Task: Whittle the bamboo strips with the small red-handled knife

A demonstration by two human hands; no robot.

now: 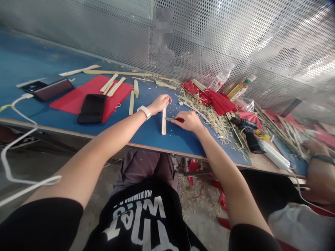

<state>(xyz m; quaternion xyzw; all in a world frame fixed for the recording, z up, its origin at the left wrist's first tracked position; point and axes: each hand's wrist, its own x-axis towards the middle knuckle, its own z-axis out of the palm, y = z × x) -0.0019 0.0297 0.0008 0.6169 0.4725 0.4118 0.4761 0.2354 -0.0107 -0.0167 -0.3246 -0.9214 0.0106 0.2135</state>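
A pale strip, bamboo by its look point(163, 122), stands out from the blue tabletop point(149, 130) in front of me. Its far end is in the closed fingers of my left hand point(159, 104). My right hand point(190, 121) is closed round the red handle of a small knife point(169, 119). The knife's blade points left and meets the strip's right side near its middle; whether it cuts in I cannot tell. Left of my left hand lie short pale strips point(131, 103), and thin shavings are scattered about both hands.
On a red sheet point(70, 101) lie a black phone point(92, 108) and several pale strips. A heap of shavings point(217, 123), red folded fans point(220, 101), two bottles point(222, 77) and a power drill point(248, 134) stand or lie rightward. A co-worker's hand point(316, 148) is far right.
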